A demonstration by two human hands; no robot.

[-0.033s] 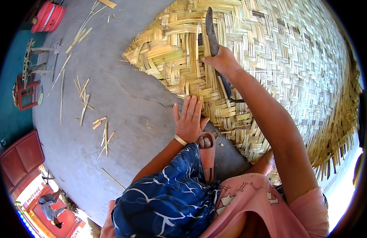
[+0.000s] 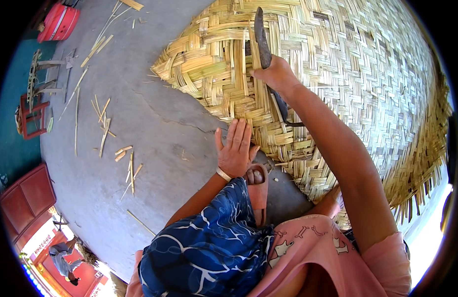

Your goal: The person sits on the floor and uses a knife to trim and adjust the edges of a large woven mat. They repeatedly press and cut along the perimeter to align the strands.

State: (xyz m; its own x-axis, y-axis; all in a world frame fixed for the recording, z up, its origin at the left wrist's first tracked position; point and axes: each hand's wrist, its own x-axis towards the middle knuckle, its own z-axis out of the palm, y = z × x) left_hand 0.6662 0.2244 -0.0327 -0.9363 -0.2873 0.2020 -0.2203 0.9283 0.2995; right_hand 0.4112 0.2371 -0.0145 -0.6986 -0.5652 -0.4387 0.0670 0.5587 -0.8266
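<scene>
A large woven mat [image 2: 328, 64] of pale yellow split strips covers the floor ahead and to the right. My right hand [image 2: 276, 76] is closed around a dark curved knife [image 2: 261, 42], which lies along the mat near its left corner. Below my wrist the knife runs on to a thin hooked end; its grip is hidden by my fingers. At the mat's near edge my left hand [image 2: 234, 146] lies flat, fingers stretched, its fingertips touching the weave. A bangle [image 2: 223, 174] circles the left wrist. Just behind that hand is my foot in a pink sandal [image 2: 258, 195].
Loose cut strips [image 2: 105, 131] are scattered over the grey floor [image 2: 174, 148] at left. Along the far left stand a red tub [image 2: 59, 23], a small red frame [image 2: 33, 116] and a dark red panel [image 2: 28, 195]. Another person [image 2: 65, 260] is in the lower left distance.
</scene>
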